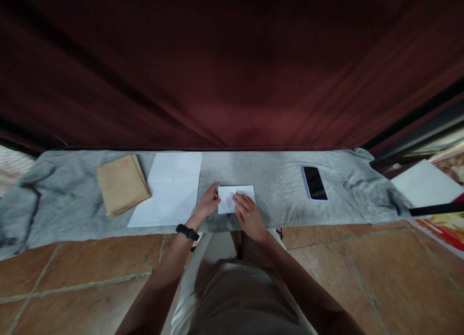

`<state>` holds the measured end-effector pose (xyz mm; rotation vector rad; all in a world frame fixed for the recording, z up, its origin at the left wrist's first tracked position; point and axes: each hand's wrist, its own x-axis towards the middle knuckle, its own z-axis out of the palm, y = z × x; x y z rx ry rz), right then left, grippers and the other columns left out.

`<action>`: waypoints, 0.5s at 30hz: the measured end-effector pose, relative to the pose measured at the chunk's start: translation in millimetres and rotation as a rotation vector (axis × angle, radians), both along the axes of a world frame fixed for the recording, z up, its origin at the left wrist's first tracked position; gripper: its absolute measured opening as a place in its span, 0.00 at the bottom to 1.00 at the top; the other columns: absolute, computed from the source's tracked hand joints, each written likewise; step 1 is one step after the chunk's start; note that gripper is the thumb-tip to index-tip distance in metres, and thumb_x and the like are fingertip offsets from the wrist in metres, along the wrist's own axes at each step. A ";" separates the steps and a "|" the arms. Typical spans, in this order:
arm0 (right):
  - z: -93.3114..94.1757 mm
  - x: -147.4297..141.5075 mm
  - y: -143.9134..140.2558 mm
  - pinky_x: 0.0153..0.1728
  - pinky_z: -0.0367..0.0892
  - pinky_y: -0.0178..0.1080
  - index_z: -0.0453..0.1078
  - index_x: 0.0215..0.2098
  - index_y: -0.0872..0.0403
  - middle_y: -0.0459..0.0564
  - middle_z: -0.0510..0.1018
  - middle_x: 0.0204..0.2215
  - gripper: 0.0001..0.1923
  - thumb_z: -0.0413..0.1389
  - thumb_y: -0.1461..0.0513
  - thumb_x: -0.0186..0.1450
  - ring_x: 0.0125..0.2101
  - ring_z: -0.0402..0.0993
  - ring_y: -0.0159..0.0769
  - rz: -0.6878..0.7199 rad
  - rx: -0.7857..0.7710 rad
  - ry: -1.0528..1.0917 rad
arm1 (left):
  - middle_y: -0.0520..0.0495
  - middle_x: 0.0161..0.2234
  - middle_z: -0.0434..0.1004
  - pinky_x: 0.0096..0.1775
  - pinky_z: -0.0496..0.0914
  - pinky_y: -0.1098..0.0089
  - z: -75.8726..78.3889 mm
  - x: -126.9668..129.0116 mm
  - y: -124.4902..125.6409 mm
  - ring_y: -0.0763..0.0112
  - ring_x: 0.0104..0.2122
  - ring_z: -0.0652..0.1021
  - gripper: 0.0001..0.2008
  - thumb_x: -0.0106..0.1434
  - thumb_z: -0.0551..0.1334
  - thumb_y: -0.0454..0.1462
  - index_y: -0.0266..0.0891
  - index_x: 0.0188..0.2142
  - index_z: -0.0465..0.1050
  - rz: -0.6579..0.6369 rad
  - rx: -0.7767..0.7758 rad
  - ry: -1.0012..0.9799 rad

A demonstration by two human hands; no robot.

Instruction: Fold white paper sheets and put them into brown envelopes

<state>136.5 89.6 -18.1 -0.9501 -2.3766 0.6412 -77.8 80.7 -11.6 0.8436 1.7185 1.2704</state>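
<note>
A small folded white sheet of paper (225, 207) lies on the grey cloth in front of my body. My right hand (249, 216) rests on its right half, with the fingers stretched out flat and pressing on the paper. At the left edge of the sheet is my left hand (208, 202), its thumb touching the edge and its index finger reaching out beside the upper corner. The fingers of this hand are apart. A dark band (187, 231) is around the left wrist.
Larger white sheets (170, 195) lie to the left, partly under a stack of brown envelopes (123, 184). A phone (314, 183) in a purple case lies on the right of the grey cloth (279, 190). Behind the narrow table hangs a dark red curtain (239, 83).
</note>
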 end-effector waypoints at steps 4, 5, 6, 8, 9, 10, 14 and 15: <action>-5.0 -3.3 2.5 0.70 0.54 0.53 0.64 0.67 0.54 0.56 0.65 0.68 0.23 0.46 0.61 0.76 0.69 0.57 0.43 -0.023 0.005 -0.069 | 0.57 0.20 0.72 0.30 0.64 0.70 4.1 1.4 0.9 0.70 0.22 0.70 0.38 0.49 0.64 0.26 0.33 0.63 0.68 -0.120 -0.113 0.185; -5.7 -3.8 2.5 0.70 0.53 0.53 0.64 0.67 0.55 0.57 0.65 0.68 0.23 0.46 0.61 0.76 0.69 0.57 0.43 -0.022 0.009 -0.087 | 0.57 0.22 0.73 0.31 0.65 0.70 5.0 2.8 -0.1 0.69 0.23 0.71 0.39 0.51 0.64 0.26 0.34 0.64 0.66 -0.120 -0.123 0.242; -6.2 -4.4 2.3 0.70 0.52 0.53 0.64 0.67 0.56 0.58 0.64 0.68 0.23 0.46 0.61 0.76 0.69 0.57 0.44 -0.020 0.015 -0.104 | 0.56 0.23 0.73 0.33 0.67 0.69 5.9 4.5 -1.5 0.69 0.24 0.72 0.39 0.52 0.64 0.27 0.35 0.65 0.65 -0.108 -0.121 0.284; -6.6 -5.3 1.5 0.71 0.51 0.53 0.63 0.67 0.58 0.59 0.64 0.68 0.24 0.46 0.61 0.76 0.69 0.57 0.45 -0.021 0.028 -0.123 | 0.54 0.26 0.75 0.37 0.69 0.68 8.0 9.5 -5.6 0.68 0.26 0.74 0.37 0.55 0.64 0.28 0.37 0.65 0.65 -0.065 -0.091 0.330; -6.7 -5.8 1.0 0.71 0.51 0.54 0.63 0.68 0.58 0.59 0.64 0.69 0.24 0.47 0.61 0.76 0.69 0.57 0.45 -0.026 0.031 -0.125 | 0.52 0.28 0.76 0.39 0.70 0.67 9.3 12.6 -8.3 0.67 0.28 0.76 0.35 0.57 0.64 0.29 0.38 0.65 0.66 -0.051 -0.078 0.352; -6.8 -6.2 0.5 0.71 0.51 0.54 0.63 0.68 0.57 0.58 0.63 0.69 0.24 0.47 0.61 0.76 0.69 0.57 0.45 -0.032 0.031 -0.123 | 0.50 0.30 0.77 0.41 0.71 0.65 10.6 16.3 -11.4 0.65 0.30 0.77 0.34 0.58 0.63 0.30 0.39 0.65 0.66 -0.042 -0.068 0.386; -8.5 -6.9 -0.8 0.70 0.52 0.55 0.62 0.68 0.54 0.56 0.63 0.69 0.25 0.48 0.62 0.74 0.69 0.57 0.45 -0.044 0.023 -0.107 | 0.38 0.50 0.78 0.54 0.71 0.57 10.6 37.4 -28.4 0.57 0.48 0.79 0.26 0.67 0.57 0.33 0.40 0.64 0.67 -0.036 0.021 0.678; -9.4 -6.7 -0.8 0.70 0.52 0.55 0.62 0.69 0.54 0.56 0.63 0.69 0.25 0.48 0.63 0.74 0.69 0.57 0.45 -0.043 0.024 -0.109 | 0.37 0.55 0.76 0.58 0.69 0.55 8.4 44.4 -33.7 0.55 0.54 0.76 0.24 0.69 0.55 0.34 0.40 0.64 0.66 -0.062 0.066 0.759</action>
